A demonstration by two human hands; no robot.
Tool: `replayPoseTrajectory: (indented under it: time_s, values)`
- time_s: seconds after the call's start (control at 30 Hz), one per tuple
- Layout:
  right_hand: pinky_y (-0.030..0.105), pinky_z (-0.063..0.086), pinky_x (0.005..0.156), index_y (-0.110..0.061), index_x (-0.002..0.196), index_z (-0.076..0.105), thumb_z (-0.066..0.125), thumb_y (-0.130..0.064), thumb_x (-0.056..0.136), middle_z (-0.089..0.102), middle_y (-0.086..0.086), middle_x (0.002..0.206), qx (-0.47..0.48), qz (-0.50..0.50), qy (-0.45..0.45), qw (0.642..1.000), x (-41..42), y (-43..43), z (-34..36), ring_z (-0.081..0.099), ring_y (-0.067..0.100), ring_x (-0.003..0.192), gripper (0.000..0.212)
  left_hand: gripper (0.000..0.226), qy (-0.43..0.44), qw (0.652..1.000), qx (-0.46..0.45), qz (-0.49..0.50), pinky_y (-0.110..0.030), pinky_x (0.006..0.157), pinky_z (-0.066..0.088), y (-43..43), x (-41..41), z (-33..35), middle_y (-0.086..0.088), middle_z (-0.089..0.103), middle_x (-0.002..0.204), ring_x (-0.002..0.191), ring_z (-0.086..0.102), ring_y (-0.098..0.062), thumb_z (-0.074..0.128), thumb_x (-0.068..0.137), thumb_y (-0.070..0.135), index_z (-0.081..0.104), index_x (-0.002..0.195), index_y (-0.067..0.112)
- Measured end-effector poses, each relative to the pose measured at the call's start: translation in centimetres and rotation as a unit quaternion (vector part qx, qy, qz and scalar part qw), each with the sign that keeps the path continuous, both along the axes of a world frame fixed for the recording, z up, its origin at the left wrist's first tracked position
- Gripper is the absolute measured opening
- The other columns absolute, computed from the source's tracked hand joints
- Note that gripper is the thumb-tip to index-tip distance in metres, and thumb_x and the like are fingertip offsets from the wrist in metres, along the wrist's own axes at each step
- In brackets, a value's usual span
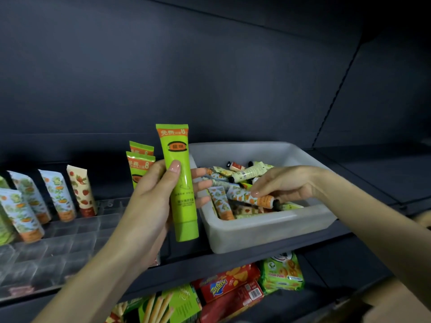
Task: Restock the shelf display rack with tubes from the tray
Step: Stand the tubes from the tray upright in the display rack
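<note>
My left hand [155,197] grips a large green tube [180,190] upright, cap down, just left of the white tray [268,227]. My right hand [283,185] reaches into the tray and its fingers curl round a small orange-patterned tube [250,197] lying on the pile. The tray holds several small tubes in a heap. A clear display rack [58,243] on the shelf to the left carries several patterned tubes [58,194] standing cap down, and two more green tubes [140,166] stand behind my left hand.
The dark shelf [233,259] carries both rack and tray. Biscuit and snack packs [233,292] fill the shelf below. The dark back panel rises behind, and a cardboard box edge [396,301] shows at lower right.
</note>
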State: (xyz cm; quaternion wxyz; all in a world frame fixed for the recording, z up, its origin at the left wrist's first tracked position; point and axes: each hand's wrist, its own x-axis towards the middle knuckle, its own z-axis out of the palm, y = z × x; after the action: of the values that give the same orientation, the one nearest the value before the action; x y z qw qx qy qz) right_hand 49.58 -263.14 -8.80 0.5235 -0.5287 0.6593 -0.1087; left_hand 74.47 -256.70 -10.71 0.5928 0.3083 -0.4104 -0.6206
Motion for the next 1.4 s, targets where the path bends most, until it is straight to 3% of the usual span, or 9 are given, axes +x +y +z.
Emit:
replayPoseTrajectory:
  time_s: [0.2,0.3,0.43,0.5,0.63,0.73,0.97,1.2,1.4]
  values:
    - [0.024,0.056,0.080,-0.006,0.104,0.066,0.063,-0.005,0.084,0.070,0.004,0.090,-0.068,-0.021,-0.147,0.987,0.7,2.5,2.6,0.067,0.012,0.081,0.020,0.024,-0.002,1.000,0.010,-0.009,-0.045,0.080,0.058,0.2,-0.7,0.0,-0.008,0.074,0.104,0.095,0.072,-0.024,0.042,0.098,0.022,0.057,0.111,0.009]
    - [0.030,0.054,0.091,0.000,0.114,0.061,0.066,-0.009,0.077,0.069,0.010,0.102,-0.115,-0.012,-0.226,0.967,2.5,3.9,3.7,0.066,0.019,0.094,0.039,0.022,0.008,1.000,0.018,-0.012,-0.047,0.084,0.055,0.3,-0.9,0.1,-0.006,0.075,0.104,0.098,0.071,-0.024,0.044,0.098,0.021,0.058,0.111,0.011]
    - [0.027,0.058,0.078,-0.001,0.106,0.064,0.066,-0.010,0.074,0.072,0.014,0.100,-0.170,-0.004,-0.278,0.946,5.5,5.4,4.5,0.070,0.021,0.088,0.034,0.021,0.026,0.999,0.035,-0.017,-0.036,0.073,0.060,0.7,-0.8,0.5,-0.005,0.075,0.103,0.093,0.072,-0.018,0.048,0.096,0.022,0.062,0.107,0.011]
    - [0.025,0.058,0.077,0.002,0.108,0.064,0.067,-0.012,0.073,0.071,0.016,0.102,-0.193,0.009,-0.271,0.943,6.7,5.8,4.6,0.069,0.020,0.087,0.038,0.020,0.023,0.999,0.040,-0.022,-0.026,0.064,0.058,0.9,-0.6,0.7,-0.003,0.076,0.096,0.085,0.072,-0.012,0.050,0.095,0.022,0.065,0.103,0.012]
    - [0.023,0.042,0.073,-0.005,0.095,0.071,0.071,-0.021,0.066,0.071,0.003,0.091,-0.254,0.013,-0.208,0.945,8.1,5.7,4.7,0.059,0.011,0.079,0.033,0.019,-0.003,0.998,0.042,-0.037,-0.027,0.076,0.056,1.4,0.1,0.8,-0.001,0.076,0.099,0.092,0.071,-0.013,0.053,0.094,0.025,0.069,0.099,0.017]
    - [0.022,0.032,0.065,-0.008,0.084,0.071,0.072,-0.025,0.063,0.064,0.001,0.078,-0.256,-0.001,-0.212,0.943,8.7,5.5,4.7,0.047,0.006,0.065,0.027,0.018,-0.007,0.998,0.036,-0.047,-0.026,0.074,0.056,1.6,0.5,0.9,0.000,0.076,0.098,0.090,0.072,-0.011,0.053,0.093,0.026,0.068,0.097,0.018]
    - [0.020,0.036,0.062,-0.005,0.086,0.068,0.071,-0.013,0.078,0.057,0.003,0.071,-0.277,0.006,-0.168,0.946,9.7,5.4,5.3,0.047,0.007,0.062,0.012,0.021,-0.036,0.999,0.005,-0.039,-0.025,0.078,0.056,1.9,0.8,1.4,-0.001,0.075,0.102,0.096,0.070,-0.013,0.050,0.096,0.023,0.065,0.108,0.014]
    - [0.021,0.045,0.063,-0.008,0.072,0.069,0.075,-0.020,0.077,0.063,0.000,0.063,-0.291,0.036,-0.100,0.951,10.3,6.0,6.0,0.055,0.008,0.063,0.014,0.021,-0.090,0.996,-0.008,-0.017,-0.020,0.064,0.056,1.9,1.5,1.3,0.000,0.076,0.099,0.088,0.072,-0.012,0.058,0.093,0.021,0.064,0.113,0.015]
    - [0.026,0.046,0.074,0.002,0.084,0.070,0.073,-0.018,0.079,0.065,0.007,0.074,-0.282,0.048,-0.111,0.952,10.3,5.6,5.7,0.056,0.017,0.076,0.020,0.042,-0.079,0.997,-0.012,-0.021,-0.040,0.080,0.059,1.6,1.3,1.0,-0.010,0.074,0.104,0.092,0.072,-0.025,0.069,0.077,0.015,0.061,0.118,0.008]
